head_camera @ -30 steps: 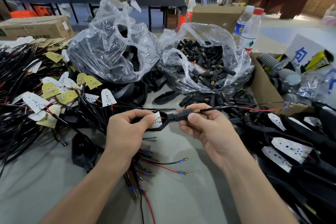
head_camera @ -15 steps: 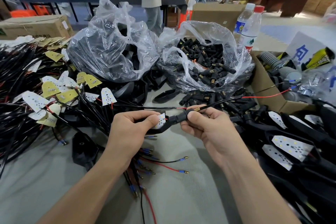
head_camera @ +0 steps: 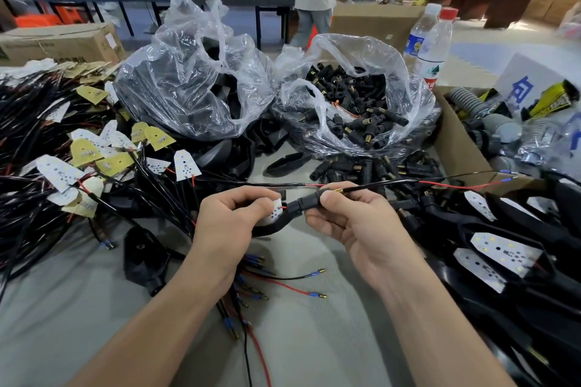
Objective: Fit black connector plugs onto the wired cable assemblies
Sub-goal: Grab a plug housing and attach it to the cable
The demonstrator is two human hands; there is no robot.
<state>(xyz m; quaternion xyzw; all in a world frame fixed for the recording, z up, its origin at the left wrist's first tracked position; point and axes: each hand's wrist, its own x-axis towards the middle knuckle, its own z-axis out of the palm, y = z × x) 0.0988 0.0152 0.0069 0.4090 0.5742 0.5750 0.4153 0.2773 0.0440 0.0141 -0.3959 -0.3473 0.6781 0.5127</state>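
Observation:
My left hand (head_camera: 228,223) pinches a small white LED board (head_camera: 276,208) seated in a curved black housing (head_camera: 270,227). My right hand (head_camera: 349,223) grips a black connector plug (head_camera: 309,202) with a brass tip, joined to that housing. A black cable (head_camera: 377,186) with red and black leads runs from the plug to the right. A clear bag of black connector plugs (head_camera: 355,110) lies behind my hands. Wired LED board assemblies (head_camera: 78,160) are piled at the left.
A second clear bag of black housings (head_camera: 195,82) sits at centre left. Finished black assemblies (head_camera: 503,248) fill the right side. A cardboard box (head_camera: 456,148) and two water bottles (head_camera: 432,44) stand at right. Loose wire ends (head_camera: 283,280) lie under my wrists. People stand by far tables.
The plug and housing stay gripped in both hands, little moved. The cable's red lead has dropped lower at the right. A person in the background walked to the right.

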